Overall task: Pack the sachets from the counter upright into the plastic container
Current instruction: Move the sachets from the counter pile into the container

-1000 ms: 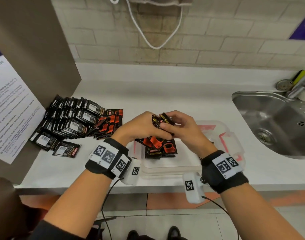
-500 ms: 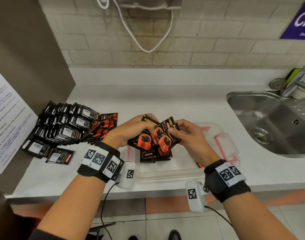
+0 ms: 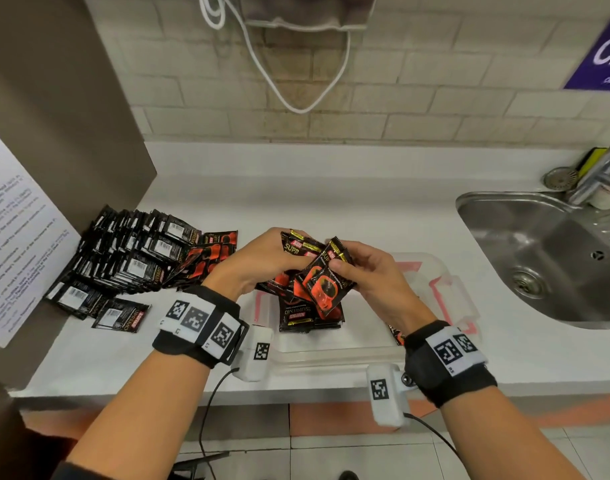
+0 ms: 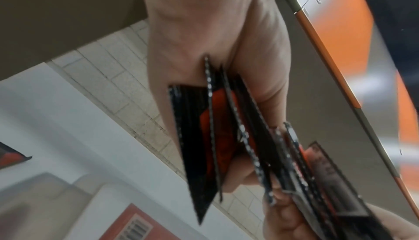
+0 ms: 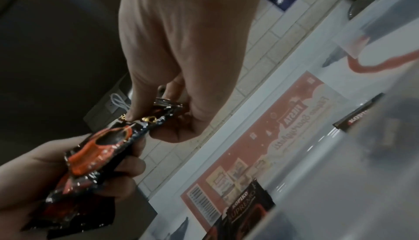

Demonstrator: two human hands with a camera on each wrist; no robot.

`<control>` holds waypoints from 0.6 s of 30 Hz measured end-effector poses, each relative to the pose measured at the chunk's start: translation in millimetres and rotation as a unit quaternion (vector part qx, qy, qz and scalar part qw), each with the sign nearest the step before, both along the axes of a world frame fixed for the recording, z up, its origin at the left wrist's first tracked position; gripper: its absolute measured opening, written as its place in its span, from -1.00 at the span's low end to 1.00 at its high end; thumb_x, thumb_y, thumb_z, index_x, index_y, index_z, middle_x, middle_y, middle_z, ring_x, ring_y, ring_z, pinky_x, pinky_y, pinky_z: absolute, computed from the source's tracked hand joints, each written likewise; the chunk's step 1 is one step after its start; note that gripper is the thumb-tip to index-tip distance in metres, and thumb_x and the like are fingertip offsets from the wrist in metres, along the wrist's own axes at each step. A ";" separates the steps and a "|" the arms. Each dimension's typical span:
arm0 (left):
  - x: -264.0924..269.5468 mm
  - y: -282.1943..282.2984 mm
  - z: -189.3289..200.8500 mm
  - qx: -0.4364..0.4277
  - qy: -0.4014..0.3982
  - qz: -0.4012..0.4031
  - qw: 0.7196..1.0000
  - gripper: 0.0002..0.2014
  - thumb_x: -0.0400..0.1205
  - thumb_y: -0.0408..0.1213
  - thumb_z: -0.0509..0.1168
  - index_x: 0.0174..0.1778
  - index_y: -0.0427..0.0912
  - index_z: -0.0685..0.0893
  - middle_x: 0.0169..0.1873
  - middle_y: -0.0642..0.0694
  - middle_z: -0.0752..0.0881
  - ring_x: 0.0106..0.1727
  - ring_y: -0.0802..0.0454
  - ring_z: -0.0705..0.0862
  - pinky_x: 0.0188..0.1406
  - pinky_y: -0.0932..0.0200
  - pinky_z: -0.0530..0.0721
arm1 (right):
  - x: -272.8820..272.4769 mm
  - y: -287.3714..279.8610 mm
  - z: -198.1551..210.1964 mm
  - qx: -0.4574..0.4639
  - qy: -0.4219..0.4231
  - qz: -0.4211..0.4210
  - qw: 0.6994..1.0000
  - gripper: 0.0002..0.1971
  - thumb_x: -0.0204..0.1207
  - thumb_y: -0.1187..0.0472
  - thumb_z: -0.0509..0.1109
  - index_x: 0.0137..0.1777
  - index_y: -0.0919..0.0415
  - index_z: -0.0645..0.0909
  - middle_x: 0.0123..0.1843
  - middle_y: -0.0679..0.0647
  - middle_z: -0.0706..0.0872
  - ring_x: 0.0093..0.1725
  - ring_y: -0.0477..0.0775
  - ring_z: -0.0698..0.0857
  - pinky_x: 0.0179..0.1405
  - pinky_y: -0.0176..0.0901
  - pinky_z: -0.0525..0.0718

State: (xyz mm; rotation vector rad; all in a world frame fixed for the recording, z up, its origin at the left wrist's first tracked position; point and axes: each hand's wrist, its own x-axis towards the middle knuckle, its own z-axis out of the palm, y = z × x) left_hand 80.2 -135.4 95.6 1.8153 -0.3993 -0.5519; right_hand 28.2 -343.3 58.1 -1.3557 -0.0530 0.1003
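both hands (image 3: 262, 261) (image 3: 373, 282) grip fanned sachets (image 3: 322, 289) above the plastic container (image 3: 442, 289).

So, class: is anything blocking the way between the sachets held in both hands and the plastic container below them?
Nothing visible does. The left hand and right hand hold the fanned sachets directly over the open plastic container. It has no lid on, and a few sachets already inside leave bare floor.

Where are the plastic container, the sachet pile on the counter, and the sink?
plastic container (image 3: 334, 355), head view, clear near rim.
sachet pile (image 3: 137, 258), head view, middle of the fanned heap.
sink (image 3: 546, 258), head view, steel basin floor.
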 end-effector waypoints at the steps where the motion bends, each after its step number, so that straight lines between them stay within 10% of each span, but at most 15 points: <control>1: -0.3 -1.5 0.5 -0.002 0.003 0.001 1.000 -0.91 0.63 -0.26 0.48 0.00 -0.16 0.81 -0.10 -0.11 0.87 -0.05 -0.03 0.85 -0.20 0.27 0.73 | 0.4 1.1 -0.4 -0.007 -0.006 0.005 1.000 -0.62 0.40 0.18 0.55 0.23 0.22 0.74 0.14 0.17 0.84 0.14 0.17 0.82 0.07 -0.07 0.77; 8: -4.3 -1.3 2.8 -0.053 0.079 0.016 0.995 -0.66 0.49 0.22 0.47 -0.01 0.07 0.85 0.02 -0.10 0.86 0.06 -0.09 0.85 -0.01 0.08 0.79 | -0.3 -3.6 -2.8 0.001 -0.009 -0.036 0.999 -0.79 0.42 0.20 0.53 -0.04 0.29 0.66 -0.05 0.16 0.82 -0.04 0.16 0.81 -0.01 -0.04 0.80; 14: 3.2 -2.0 6.5 -0.025 0.001 0.055 0.998 -0.88 0.67 -0.05 0.41 -0.13 0.11 0.82 -0.08 0.06 0.85 -0.09 0.24 0.78 -0.26 0.36 0.69 | -4.2 -3.8 -3.3 0.011 0.005 -0.017 1.000 -0.81 0.43 0.24 0.52 -0.01 0.28 0.67 -0.03 0.16 0.84 -0.04 0.12 0.82 -0.06 -0.10 0.80; 18: 8.0 -3.5 9.7 -0.021 -0.016 0.068 0.997 -0.89 0.66 -0.15 0.43 -0.16 0.07 0.83 -0.15 -0.01 0.86 -0.10 0.09 0.84 -0.19 0.18 0.77 | -3.8 -1.0 -0.7 0.024 0.003 0.000 1.000 -0.78 0.38 0.20 0.58 0.01 0.17 0.72 0.05 0.15 0.85 0.06 0.20 0.83 -0.04 -0.08 0.79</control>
